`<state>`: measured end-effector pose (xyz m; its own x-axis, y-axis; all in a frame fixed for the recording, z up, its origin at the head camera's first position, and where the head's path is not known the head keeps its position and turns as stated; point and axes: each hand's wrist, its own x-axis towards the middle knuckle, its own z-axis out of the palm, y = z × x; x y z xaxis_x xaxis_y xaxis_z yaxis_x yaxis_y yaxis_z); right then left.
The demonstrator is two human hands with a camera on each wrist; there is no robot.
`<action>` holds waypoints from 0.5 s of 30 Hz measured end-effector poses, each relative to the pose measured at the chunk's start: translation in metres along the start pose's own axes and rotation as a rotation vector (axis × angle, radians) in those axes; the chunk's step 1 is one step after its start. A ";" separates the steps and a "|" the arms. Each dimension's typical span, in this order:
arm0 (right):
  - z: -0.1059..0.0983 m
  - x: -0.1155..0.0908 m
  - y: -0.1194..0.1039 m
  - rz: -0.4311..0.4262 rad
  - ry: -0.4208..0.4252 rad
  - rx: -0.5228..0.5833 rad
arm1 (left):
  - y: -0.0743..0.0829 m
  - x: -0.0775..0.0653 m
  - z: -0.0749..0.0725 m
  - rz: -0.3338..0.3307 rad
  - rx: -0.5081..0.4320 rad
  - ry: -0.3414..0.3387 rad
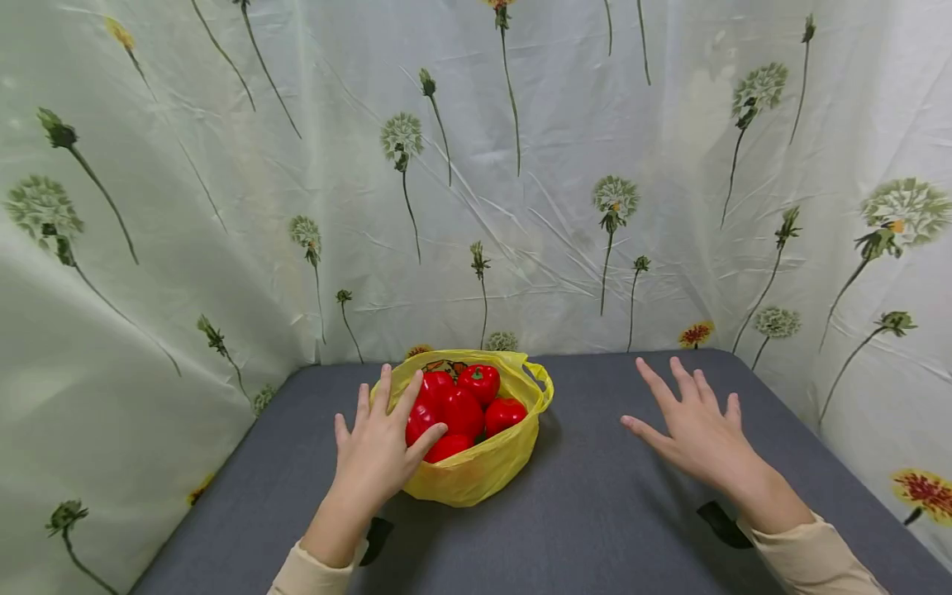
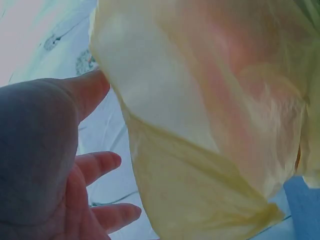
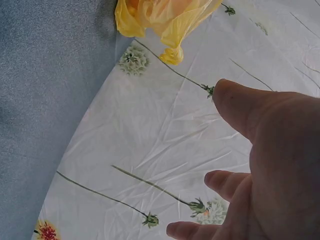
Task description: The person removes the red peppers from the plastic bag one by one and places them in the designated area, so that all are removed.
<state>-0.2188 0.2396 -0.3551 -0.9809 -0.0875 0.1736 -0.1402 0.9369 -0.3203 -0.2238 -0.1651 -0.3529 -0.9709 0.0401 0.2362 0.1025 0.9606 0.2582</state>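
Observation:
A yellow plastic bag [image 1: 483, 475] stands with its mouth wide on the grey table. Inside it lie several glossy red bell peppers [image 1: 463, 411], one showing a green stem. My left hand [image 1: 378, 450] is at the bag's left side, fingers spread and holding nothing. In the left wrist view the bag's thin wall [image 2: 175, 125] fills much of the picture beside the thumb; whether they touch I cannot tell. Well to the right of the bag, my right hand [image 1: 699, 434] hovers with its fingers apart and nothing in it. The right wrist view catches the bag's tied-looking corner [image 3: 172, 52] beyond the thumb.
The grey table [image 1: 587, 512] reaches back to a pale curtain [image 1: 543, 231] printed with dandelions, which also hangs along both sides. Behind the peppers, a dark orange-patterned item [image 1: 446, 368] shows at the bag's rear rim. A loop handle [image 1: 541, 382] stands up at the bag's right.

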 end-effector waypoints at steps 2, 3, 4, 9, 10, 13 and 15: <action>0.001 0.001 -0.001 -0.006 0.005 -0.002 | -0.004 0.002 -0.002 -0.003 -0.011 0.014; 0.001 0.002 -0.001 -0.011 0.009 0.000 | -0.006 0.003 -0.003 -0.002 -0.014 0.025; 0.001 0.003 -0.002 -0.017 0.014 0.001 | -0.009 0.004 -0.004 0.000 -0.018 0.035; 0.000 0.007 -0.007 -0.056 0.040 0.006 | -0.024 0.007 -0.010 0.007 -0.041 0.091; 0.000 0.008 -0.008 -0.064 0.044 0.005 | -0.027 0.008 -0.012 0.004 -0.051 0.097; 0.000 0.012 -0.011 -0.098 0.062 0.005 | -0.038 0.010 -0.016 -0.010 -0.083 0.108; -0.001 0.015 -0.014 -0.117 0.069 0.010 | -0.045 0.011 -0.017 -0.023 -0.113 0.102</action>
<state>-0.2311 0.2253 -0.3472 -0.9462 -0.1724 0.2738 -0.2551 0.9181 -0.3033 -0.2357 -0.2129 -0.3459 -0.9468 -0.0150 0.3215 0.1098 0.9239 0.3667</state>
